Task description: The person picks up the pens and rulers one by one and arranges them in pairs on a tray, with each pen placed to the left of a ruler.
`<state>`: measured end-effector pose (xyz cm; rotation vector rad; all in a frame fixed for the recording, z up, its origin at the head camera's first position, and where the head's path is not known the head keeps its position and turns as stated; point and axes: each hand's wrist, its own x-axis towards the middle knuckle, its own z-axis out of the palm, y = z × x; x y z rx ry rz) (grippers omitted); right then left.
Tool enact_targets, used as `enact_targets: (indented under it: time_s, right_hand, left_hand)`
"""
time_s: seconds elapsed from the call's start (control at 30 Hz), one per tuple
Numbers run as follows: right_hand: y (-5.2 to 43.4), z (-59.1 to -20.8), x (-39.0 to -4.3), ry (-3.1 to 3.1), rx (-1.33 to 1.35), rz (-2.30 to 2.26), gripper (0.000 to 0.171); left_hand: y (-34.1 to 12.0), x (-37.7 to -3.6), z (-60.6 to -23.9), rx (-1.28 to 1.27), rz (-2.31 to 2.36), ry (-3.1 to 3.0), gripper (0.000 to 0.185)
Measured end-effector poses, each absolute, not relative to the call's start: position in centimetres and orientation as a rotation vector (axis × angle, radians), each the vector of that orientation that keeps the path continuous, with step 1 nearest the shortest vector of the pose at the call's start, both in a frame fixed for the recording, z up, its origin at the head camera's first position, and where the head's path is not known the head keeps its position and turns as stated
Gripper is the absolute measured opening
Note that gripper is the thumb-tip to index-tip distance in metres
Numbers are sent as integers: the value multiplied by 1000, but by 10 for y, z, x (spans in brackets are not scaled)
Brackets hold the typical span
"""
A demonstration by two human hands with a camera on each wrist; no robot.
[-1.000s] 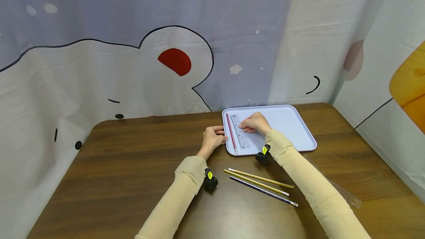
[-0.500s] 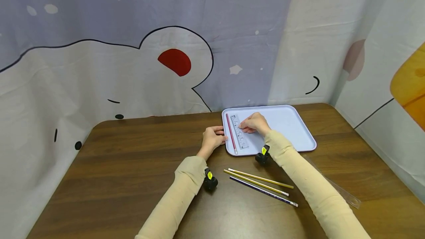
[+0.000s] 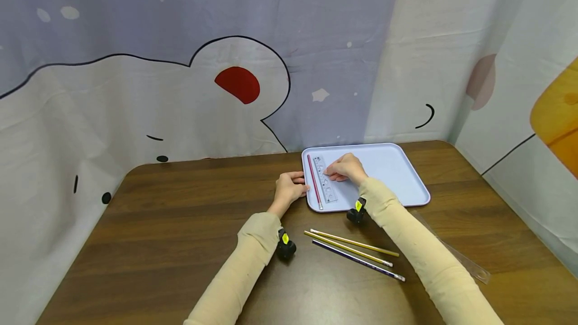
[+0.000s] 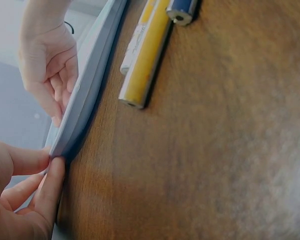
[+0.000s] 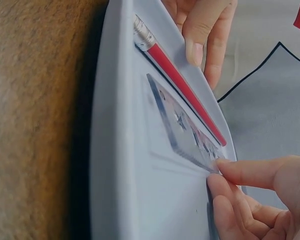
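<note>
A light blue tray (image 3: 393, 169) lies at the back right of the brown table. Along its left side lie a red pencil (image 3: 314, 187) (image 5: 182, 87) and a short clear ruler (image 3: 326, 178) (image 5: 182, 127). My right hand (image 3: 345, 168) (image 5: 250, 192) pinches the ruler's right edge with thumb and fingertips. My left hand (image 3: 290, 188) (image 4: 25, 185) holds the tray's left rim (image 4: 82, 107), thumb and fingers curled on it. Two yellow pencils (image 3: 349, 246) (image 4: 142, 65) and a dark blue pencil (image 3: 358, 261) (image 4: 182, 10) lie on the table in front of the tray.
A long clear ruler (image 3: 469, 262) lies near the table's right edge, partly under my right sleeve. A printed curtain hangs behind the table and along its right side. Bare wood spreads across the left half (image 3: 171, 234).
Hardly anything: the short ruler sits very slightly farther back on the tray, under the right fingertips. Both hands keep their places.
</note>
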<state>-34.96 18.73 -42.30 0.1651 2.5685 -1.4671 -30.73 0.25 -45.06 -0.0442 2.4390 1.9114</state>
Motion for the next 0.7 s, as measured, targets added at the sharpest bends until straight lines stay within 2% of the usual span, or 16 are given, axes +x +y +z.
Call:
enact_targets:
  time_s: [0.7]
  right_hand:
    - [189, -420, -349, 2559, 188, -1477, 27]
  left_hand:
    - [3, -308, -449, -49, 1892, 2451, 43]
